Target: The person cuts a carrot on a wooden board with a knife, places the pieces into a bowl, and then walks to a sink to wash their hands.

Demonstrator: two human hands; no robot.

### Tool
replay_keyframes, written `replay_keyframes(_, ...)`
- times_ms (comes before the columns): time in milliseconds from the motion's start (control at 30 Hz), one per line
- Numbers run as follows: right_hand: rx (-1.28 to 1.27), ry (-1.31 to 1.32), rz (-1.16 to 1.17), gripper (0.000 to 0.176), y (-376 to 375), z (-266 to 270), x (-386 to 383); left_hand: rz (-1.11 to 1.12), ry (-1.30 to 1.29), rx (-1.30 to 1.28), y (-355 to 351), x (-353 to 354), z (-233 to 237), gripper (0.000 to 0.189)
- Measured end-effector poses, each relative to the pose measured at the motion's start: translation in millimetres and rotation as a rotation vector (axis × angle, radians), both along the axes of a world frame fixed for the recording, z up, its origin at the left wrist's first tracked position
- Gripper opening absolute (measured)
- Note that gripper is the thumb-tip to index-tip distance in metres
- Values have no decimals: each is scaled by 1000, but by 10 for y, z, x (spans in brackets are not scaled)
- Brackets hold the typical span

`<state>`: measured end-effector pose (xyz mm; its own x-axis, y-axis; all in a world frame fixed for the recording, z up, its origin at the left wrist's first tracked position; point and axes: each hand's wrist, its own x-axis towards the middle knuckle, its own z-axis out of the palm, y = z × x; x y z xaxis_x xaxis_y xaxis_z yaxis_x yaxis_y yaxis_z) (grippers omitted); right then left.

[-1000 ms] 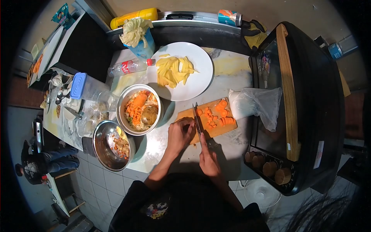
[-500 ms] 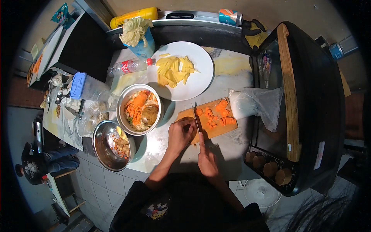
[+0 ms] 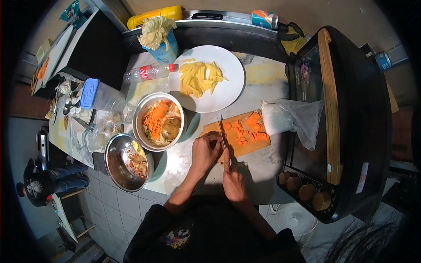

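A knife (image 3: 222,127) stands across the left part of a wooden cutting board (image 3: 241,153), its handle in my right hand (image 3: 233,182), index finger stretched along it. My left hand (image 3: 205,152) rests at the board's left edge beside the blade, its fingers curled together; what they hold, if anything, is hidden. Right of the blade lie orange carrot slices (image 3: 253,127), some in a short row. A white plate (image 3: 232,87) with yellow strips (image 3: 199,78) is behind the board. To the left is a white pot (image 3: 137,120) holding shredded carrot and a brown potato (image 3: 171,129).
A steel bowl (image 3: 113,168) with scraps sits at the counter's front left. A plastic bag (image 3: 302,120) of white stuff touches the board's right side, beside a black oven (image 3: 359,122). Back left are a bottle (image 3: 147,73) and blue container (image 3: 165,51). A person (image 3: 48,182) stands far left.
The view has shifted slightly. My hands and the knife stay in nearly the same place on the board, with the right hand slightly lower and further left.
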<state>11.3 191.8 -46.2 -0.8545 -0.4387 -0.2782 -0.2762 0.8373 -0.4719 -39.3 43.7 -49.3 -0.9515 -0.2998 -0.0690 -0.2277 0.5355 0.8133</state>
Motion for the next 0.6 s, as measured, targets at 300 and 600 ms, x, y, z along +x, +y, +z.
replay_keyframes(300, -188, -91, 14, 91, 228, 5, -149, 21, 110, 1, 11, 19, -105, 10)
replay_keyframes(600, -360, -140, -65, 82, 393, 147, 13, 0, 104, 28, 4, 32, -24, 11)
